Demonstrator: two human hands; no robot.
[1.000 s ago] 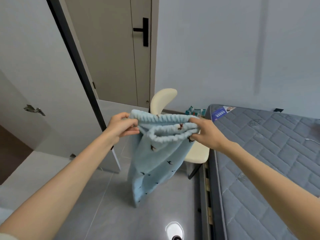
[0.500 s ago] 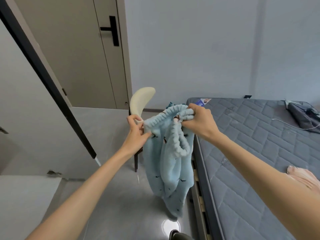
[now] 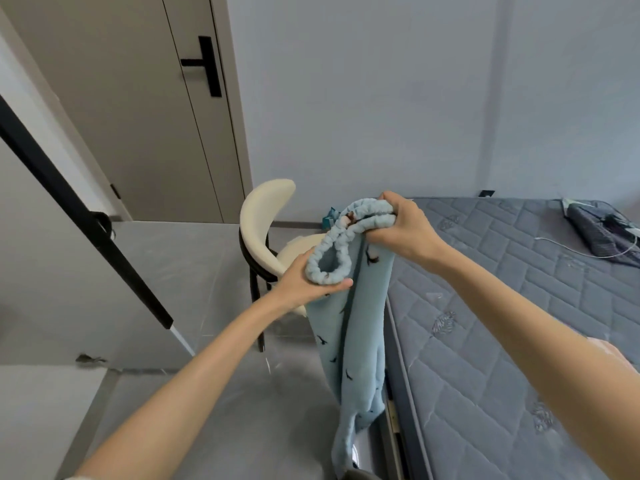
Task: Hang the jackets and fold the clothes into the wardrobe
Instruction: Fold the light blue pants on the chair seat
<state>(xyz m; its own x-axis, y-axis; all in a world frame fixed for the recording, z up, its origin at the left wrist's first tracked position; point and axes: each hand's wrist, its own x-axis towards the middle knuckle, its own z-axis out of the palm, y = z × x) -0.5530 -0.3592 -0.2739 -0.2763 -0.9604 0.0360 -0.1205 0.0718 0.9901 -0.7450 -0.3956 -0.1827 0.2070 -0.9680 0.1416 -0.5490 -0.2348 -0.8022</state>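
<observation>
Person holds a pair of light-blue fleece trousers up in the air by the elastic waistband, w/ both hands. Right hand is fisted round the bunched upper part of the band; it's the higher one, above the near edge of the bed. Left hand sits lower and to the left, in front of the chair, fingers under and thumb over the band's lower loop, i.e. pinching it. Hands are near each other but apart; the band sags doubled between them.

Trousers hang straight down from the hands: long axis approx. vertical, legs together, hems low over the floor, right alongside the bed frame. Touching the floor or not: can't tell. No part of the garment rests on the mattress.

Key relation: bed lies just beside the hanging cloth, on its right, and the right hand is the nearer one to it. Judgement: folding has barely begun. Prob. next is swinging the legs rightwards onto the mattress so the long axis lies flat, then folding. Risk: hems drag or snag on the frame edge.
</observation>
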